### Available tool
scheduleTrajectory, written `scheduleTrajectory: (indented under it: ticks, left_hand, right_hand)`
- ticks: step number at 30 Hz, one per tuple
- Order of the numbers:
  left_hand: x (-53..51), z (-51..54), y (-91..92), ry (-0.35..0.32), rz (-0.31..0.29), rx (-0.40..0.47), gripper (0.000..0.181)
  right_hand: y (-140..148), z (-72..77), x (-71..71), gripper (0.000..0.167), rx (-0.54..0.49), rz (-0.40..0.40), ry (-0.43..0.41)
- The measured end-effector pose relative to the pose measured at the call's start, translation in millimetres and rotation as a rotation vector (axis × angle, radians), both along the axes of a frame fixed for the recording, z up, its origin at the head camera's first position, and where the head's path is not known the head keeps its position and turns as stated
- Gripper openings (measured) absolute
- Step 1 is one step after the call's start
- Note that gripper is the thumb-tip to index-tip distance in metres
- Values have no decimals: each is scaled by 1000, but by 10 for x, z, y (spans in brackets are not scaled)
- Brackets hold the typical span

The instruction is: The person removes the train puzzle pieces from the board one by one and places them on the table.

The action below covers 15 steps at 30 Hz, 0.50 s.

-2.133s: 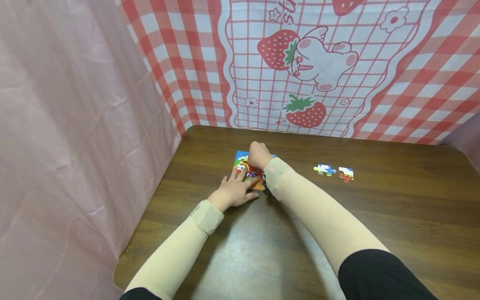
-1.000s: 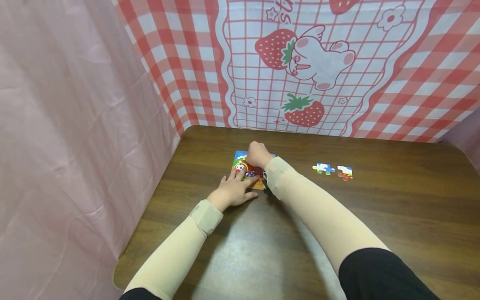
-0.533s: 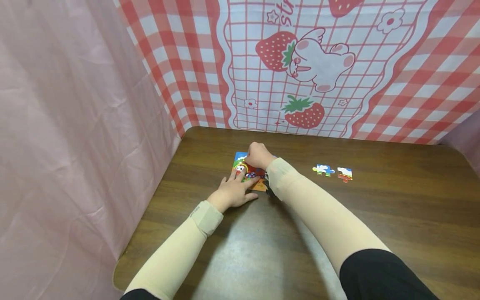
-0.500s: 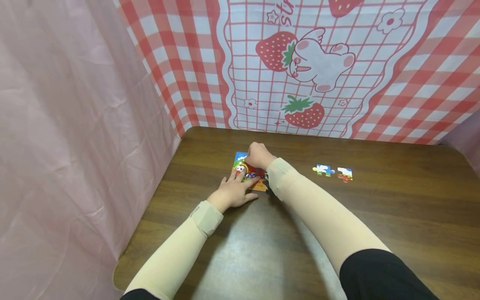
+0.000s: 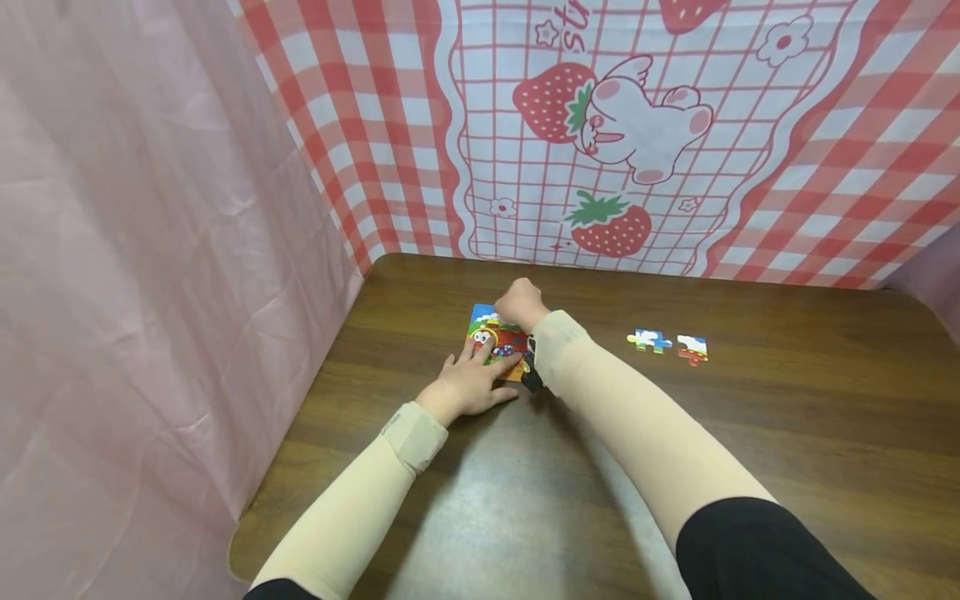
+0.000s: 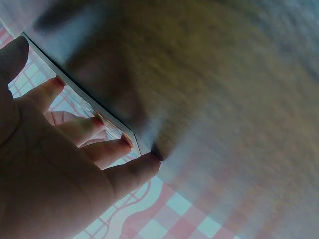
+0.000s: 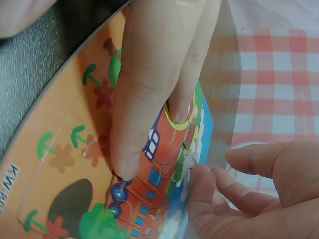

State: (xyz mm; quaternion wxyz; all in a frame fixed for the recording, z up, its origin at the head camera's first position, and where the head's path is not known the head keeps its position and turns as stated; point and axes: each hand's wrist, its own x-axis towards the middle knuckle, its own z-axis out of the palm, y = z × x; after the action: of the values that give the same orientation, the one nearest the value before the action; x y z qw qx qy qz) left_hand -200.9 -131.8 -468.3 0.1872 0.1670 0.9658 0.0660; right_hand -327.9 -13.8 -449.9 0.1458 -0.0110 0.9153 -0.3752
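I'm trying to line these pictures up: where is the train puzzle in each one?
Head: the train puzzle lies just below and right of centre.
Left wrist: nearly edge-on, a thin slanting strip in the left half.
Right wrist: large and close, across the left and lower middle.
Shared landmark: red-and-white checked cloth, at top, bottom and right respectively.

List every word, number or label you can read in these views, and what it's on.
"KW 8", with further characters unclear: on the orange margin of the puzzle board, right wrist view.
Sideways lettering on the checked cloth, cut off by the picture's top edge: whole word unreadable.
Small dark print on the left wristband: too small to read.
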Motion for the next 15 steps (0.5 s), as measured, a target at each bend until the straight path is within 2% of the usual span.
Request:
scheduleTrajectory:
  ticks: [4, 10, 15]
  left_hand:
    - [-1, -3, -5, -5, 1, 9, 67]
    - [-4, -2, -4, -7, 0, 10, 67]
    - [-3, -3, -3, -15, 4, 8, 68]
  right_hand:
    - [35, -48, -31, 23, -62, -35, -72]
    - [36, -29, 3, 18, -47, -15, -27]
    - [49, -28, 7, 22, -86, -32, -73]
